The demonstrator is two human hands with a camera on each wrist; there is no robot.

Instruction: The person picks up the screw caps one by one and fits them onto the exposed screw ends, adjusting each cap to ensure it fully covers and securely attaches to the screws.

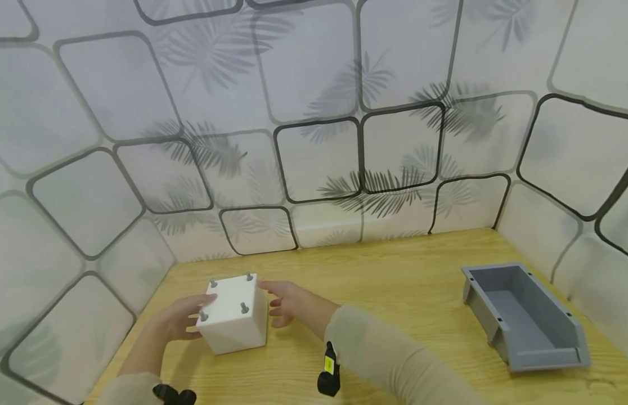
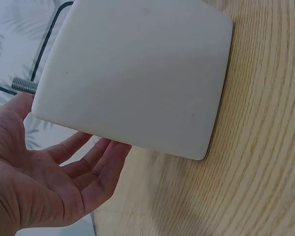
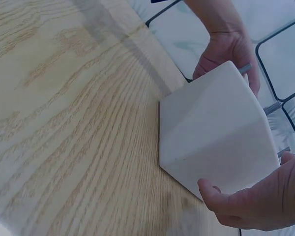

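Observation:
A white block (image 1: 234, 312) with several upright threaded bolts (image 1: 245, 307) on its top stands on the wooden table. My left hand (image 1: 179, 320) is at its left side, thumb over the top edge near a bolt and relaxed fingers (image 2: 96, 160) along the side face. A gap shows between that palm and the block. At the right side is my right hand (image 1: 294, 304), one finger reaching to the far top corner and the others loosely bent beside the face. In the right wrist view, that hand's fingertip (image 3: 206, 189) overlaps the block's lower edge.
A grey plastic bin (image 1: 526, 318) with an open top stands on the right of the table (image 1: 385, 270). Patterned fabric walls (image 1: 319, 163) enclose the table at the back and both sides. A dark wrist camera (image 1: 328, 371) is strapped on the right sleeve.

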